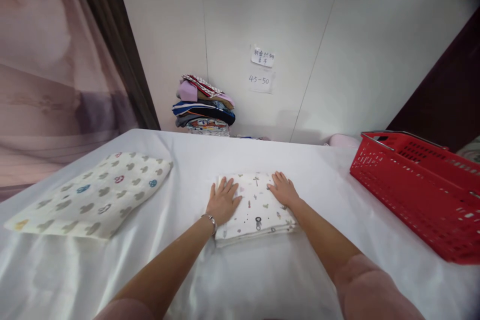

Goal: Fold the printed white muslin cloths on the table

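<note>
In front of me on the white-covered table lies a folded white cloth (257, 210) with small dark and coloured prints, its layers showing along the near edge. My left hand (222, 201) rests flat on its left side, fingers spread, with a bracelet at the wrist. On its far right edge lies my right hand (284, 190), palm down and fingers stretched out. Neither hand grips anything. Further left is a second folded cloth (93, 197), cream with grey, red and blue mushroom-like prints, untouched by either hand.
A red plastic basket (416, 195) with metal handles stands on the right. Behind the table's far edge rises a stack of folded clothes (204, 105). Paper notes (261, 69) are stuck to the pale wall. Sheer pink curtains (56, 75) hang at the left.
</note>
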The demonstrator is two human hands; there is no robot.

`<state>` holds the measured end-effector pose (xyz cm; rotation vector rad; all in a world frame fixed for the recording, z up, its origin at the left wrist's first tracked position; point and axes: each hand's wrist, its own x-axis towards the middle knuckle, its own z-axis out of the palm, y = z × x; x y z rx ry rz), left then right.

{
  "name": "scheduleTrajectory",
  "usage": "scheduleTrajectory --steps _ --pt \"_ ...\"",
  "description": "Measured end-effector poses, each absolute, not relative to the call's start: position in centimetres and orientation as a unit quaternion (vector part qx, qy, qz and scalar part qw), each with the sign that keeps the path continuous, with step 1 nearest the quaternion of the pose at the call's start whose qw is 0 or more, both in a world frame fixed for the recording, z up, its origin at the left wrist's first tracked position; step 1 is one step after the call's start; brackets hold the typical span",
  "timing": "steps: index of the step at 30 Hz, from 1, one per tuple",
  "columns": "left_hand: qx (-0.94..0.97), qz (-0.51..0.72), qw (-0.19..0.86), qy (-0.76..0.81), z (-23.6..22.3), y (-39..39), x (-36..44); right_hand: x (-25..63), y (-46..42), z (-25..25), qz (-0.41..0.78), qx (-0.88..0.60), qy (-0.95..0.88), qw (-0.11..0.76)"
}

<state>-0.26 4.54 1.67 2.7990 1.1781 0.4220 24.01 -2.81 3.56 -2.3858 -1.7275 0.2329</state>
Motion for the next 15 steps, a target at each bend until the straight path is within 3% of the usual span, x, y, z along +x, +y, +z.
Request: scheduleTrajectory --steps 6,12,15 --pt "0.910 0.112 0.056 0.395 2.0 4.5 -0.1 24.5 -2.6 2.2 0.105 -0.801 -0.578 0.116" --pt "0.908 0.107 0.057 0.400 2.0 4.5 -0.1 26.3 -4.1 3.6 0.217 -0.813 -0.479 0.251" --pt "0.908 0.113 0.056 0.400 1.8 4.5 -0.1 27.2 -5.9 3.4 0.222 -0.836 -0.429 0.263"
